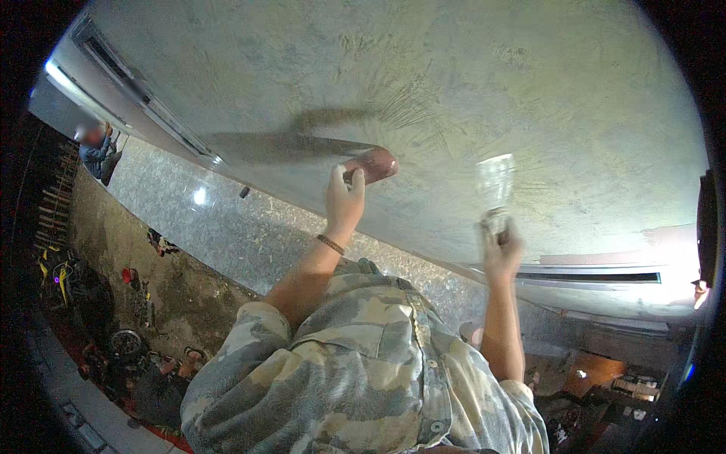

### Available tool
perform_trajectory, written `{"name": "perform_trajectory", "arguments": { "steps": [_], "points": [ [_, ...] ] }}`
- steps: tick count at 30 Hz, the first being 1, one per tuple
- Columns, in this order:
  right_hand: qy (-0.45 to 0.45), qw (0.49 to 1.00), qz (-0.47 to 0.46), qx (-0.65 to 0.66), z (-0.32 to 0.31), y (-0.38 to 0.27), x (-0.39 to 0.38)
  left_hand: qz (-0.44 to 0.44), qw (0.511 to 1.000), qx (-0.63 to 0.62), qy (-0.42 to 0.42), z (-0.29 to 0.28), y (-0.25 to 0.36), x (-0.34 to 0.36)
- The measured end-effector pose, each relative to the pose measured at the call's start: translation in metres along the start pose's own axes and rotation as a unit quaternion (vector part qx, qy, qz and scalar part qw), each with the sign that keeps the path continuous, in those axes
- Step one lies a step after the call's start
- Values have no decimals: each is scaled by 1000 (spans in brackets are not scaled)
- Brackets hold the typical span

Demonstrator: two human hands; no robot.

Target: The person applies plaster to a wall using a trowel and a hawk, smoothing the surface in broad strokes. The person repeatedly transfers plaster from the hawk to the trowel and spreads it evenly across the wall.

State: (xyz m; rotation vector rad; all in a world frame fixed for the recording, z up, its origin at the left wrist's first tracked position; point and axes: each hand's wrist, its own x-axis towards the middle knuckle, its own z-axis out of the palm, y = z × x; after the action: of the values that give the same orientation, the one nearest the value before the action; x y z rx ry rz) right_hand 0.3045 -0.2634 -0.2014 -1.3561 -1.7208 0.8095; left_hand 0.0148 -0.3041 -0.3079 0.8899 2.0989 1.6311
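Note:
In front of me rises a mottled grey-green wall (454, 76) with rough, fan-shaped stroke marks. My left hand (345, 200) grips a reddish-brown, curved piece (376, 164) by its near edge, thumb and fingers closed on it; its exact kind I cannot make out. It is held close to the wall and a shadow falls to its left. To the right, my right hand (502, 250) is wrapped around the handle of a putty knife (496, 178). The pale, broad blade points up over the wall and is smeared by motion, so contact with the wall is unclear.
A speckled, shiny floor strip (219, 219) runs along the wall's foot, with a small dark object (244, 192) on it. Beyond lies brown ground (197, 265) with a motorbike wheel (126, 344). Another person (98, 155) is at far left. A long slot-like opening (590, 277) is at right.

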Motion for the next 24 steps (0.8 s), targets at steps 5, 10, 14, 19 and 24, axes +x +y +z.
{"name": "perform_trajectory", "arguments": {
  "steps": [5,10,14,19,24],
  "points": [
    [248,911,-327,-35,-115,-111,88,166,977,121,49,-3,-6,25],
    [357,781,-503,-99,-157,-208,164,92,994,-40,37,26,-1,30],
    [427,725,-499,-208,-158,-218,210,35,979,-200,-1,52,9,25],
    [484,675,-504,-236,-161,-194,237,65,981,-172,64,76,9,6],
    [418,680,-597,-78,-156,-192,238,-59,943,-327,25,104,-13,6]
  ]
}}
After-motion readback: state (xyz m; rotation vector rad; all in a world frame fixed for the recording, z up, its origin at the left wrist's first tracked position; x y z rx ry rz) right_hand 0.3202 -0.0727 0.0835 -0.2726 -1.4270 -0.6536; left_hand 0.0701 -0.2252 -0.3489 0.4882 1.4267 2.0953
